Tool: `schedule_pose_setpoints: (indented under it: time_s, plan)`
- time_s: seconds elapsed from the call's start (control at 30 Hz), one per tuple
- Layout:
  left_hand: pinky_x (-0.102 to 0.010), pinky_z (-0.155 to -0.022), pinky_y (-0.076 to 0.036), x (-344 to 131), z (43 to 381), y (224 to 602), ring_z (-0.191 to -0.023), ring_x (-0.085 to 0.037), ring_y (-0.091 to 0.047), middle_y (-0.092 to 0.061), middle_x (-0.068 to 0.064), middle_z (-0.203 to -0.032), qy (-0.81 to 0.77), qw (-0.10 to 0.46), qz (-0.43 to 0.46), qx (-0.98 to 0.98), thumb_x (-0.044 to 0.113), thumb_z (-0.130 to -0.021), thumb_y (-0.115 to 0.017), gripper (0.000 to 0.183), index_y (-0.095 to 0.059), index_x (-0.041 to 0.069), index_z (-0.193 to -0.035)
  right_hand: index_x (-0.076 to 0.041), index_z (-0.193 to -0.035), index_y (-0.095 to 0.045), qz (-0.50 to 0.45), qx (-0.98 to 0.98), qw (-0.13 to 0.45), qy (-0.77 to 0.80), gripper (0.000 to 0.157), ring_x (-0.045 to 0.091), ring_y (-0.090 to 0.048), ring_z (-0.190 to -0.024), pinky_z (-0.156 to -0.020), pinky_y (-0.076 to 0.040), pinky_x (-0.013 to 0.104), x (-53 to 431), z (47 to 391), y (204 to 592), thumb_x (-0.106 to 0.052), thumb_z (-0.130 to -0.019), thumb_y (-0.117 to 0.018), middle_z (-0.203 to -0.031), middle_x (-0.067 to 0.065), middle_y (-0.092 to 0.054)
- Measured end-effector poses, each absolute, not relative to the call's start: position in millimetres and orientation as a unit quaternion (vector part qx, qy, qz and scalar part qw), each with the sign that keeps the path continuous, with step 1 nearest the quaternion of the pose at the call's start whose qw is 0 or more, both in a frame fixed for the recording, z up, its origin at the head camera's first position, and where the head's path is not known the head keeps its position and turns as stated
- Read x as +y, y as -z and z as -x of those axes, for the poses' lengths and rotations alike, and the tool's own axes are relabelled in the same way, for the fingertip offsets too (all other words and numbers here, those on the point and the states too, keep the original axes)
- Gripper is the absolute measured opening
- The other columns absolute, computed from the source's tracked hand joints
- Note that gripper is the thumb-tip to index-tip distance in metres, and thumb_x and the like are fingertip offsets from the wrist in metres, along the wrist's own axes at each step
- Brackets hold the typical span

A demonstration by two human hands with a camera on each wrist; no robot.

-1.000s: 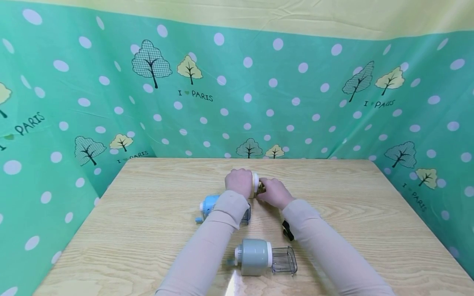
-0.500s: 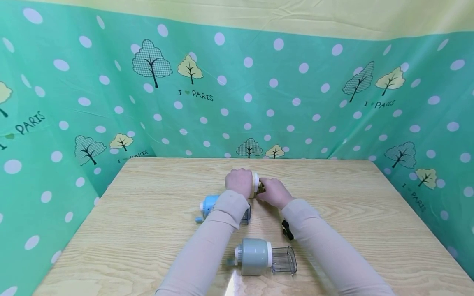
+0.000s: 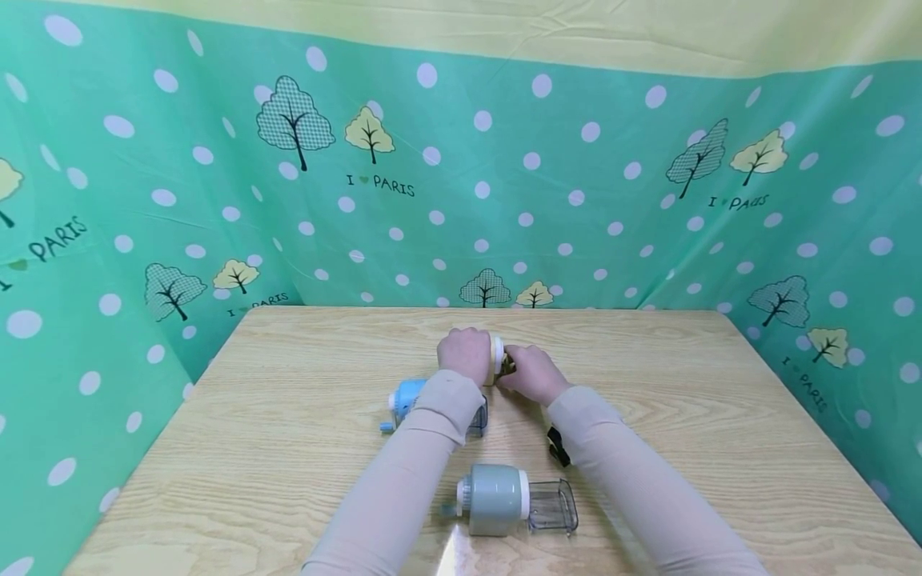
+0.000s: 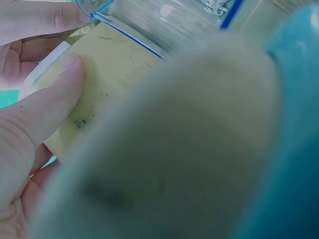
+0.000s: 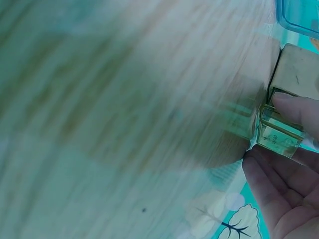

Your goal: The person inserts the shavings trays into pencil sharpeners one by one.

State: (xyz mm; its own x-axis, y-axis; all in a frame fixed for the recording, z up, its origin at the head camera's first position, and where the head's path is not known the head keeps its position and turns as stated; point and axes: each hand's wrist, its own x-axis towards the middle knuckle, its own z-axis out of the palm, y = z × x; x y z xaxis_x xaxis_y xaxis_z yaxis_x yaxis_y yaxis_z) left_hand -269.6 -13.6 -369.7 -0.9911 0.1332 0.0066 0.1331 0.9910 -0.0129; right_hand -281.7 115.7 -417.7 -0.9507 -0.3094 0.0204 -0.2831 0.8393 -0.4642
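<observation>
At the back middle of the table my left hand grips a cream crank pencil sharpener with a white end ring. In the left wrist view the thumb lies along the sharpener's flat cream side. My right hand is at the sharpener's right end, its thumb and fingers pinching the see-through yellowish shavings drawer. That drawer sits by the body; how far out it stands is unclear. A blue pencil sharpener lies just nearer, partly hidden by my left sleeve.
A grey-green pencil sharpener lies in front, its smoky clear drawer pulled out to the right. Against my right sleeve lies a small black object, partly covered. A green dotted curtain hangs behind the wooden table.
</observation>
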Motion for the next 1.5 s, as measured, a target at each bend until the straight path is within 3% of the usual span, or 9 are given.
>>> schedule_pose_setpoints:
  time_s: [0.8,1.1,1.5]
  plan:
    - [-0.036,-0.069,-0.060,-16.0,271.3,372.0,-0.090,-0.023,-0.068,-0.073,-0.004,-0.101,0.003,0.025,0.071,-0.997,0.020,-0.094,-0.064,0.020,-0.071,0.014,-0.111,-0.006,-0.108,-0.070,0.161,0.957,0.021,0.239,0.032,0.024,-0.068,-0.091,-0.088,-0.056,0.039,111.4,282.5,417.1,-0.015,-0.080,-0.082,-0.096,0.008,-0.074]
    - [-0.036,-0.070,-0.060,-15.9,270.4,371.7,-0.090,-0.022,-0.067,-0.072,-0.004,-0.102,-0.004,0.017,0.073,-0.997,0.020,-0.093,-0.067,0.021,-0.070,0.014,-0.113,-0.005,-0.114,-0.068,0.156,0.957,0.023,0.245,0.039,0.025,-0.069,-0.095,-0.091,-0.055,0.039,109.9,283.2,417.7,-0.014,-0.079,-0.083,-0.103,0.011,-0.074]
    - [-0.036,-0.070,-0.060,-15.7,269.4,369.1,-0.091,-0.022,-0.067,-0.072,-0.004,-0.102,-0.004,0.014,0.072,-0.997,0.024,-0.088,-0.073,0.028,-0.070,0.014,-0.114,-0.007,-0.106,-0.069,0.153,0.958,0.032,0.239,0.038,0.026,-0.069,-0.096,-0.093,-0.055,0.039,110.2,286.0,416.7,-0.021,-0.075,-0.086,-0.101,0.010,-0.074]
